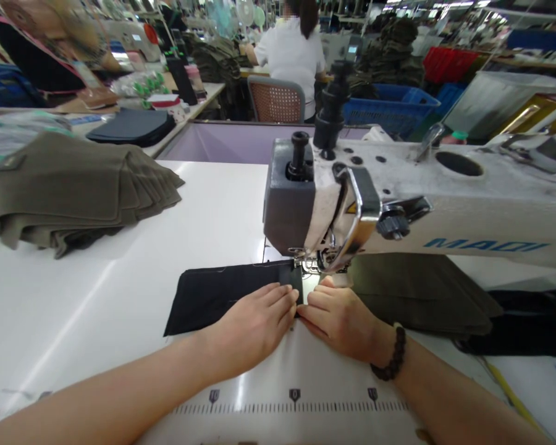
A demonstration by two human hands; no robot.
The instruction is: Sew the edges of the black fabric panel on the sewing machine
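Note:
A black fabric piece (213,296) lies flat on the white sewing table, its upper right edge under the presser foot (309,266) of the sewing machine (290,204). My left hand (259,315) rests on the right part of this fabric, palm down and fingers stretched out together. Just across from it, my right hand (343,315), with a dark beaded bracelet (393,358) at the wrist, has its fingers curled and pinches the fabric's lower right corner. Both hands are close to the needle area, the fingertips almost touching. The needle itself is hard to make out.
Olive fabric pieces (74,191) are stacked at the left, and more olive pieces (417,290) lie under the machine arm. A ruler scale (259,408) runs along the table front. Beyond stand a dark fabric stack (132,125), a chair (278,102), a seated person (290,55) and a blue crate (389,108).

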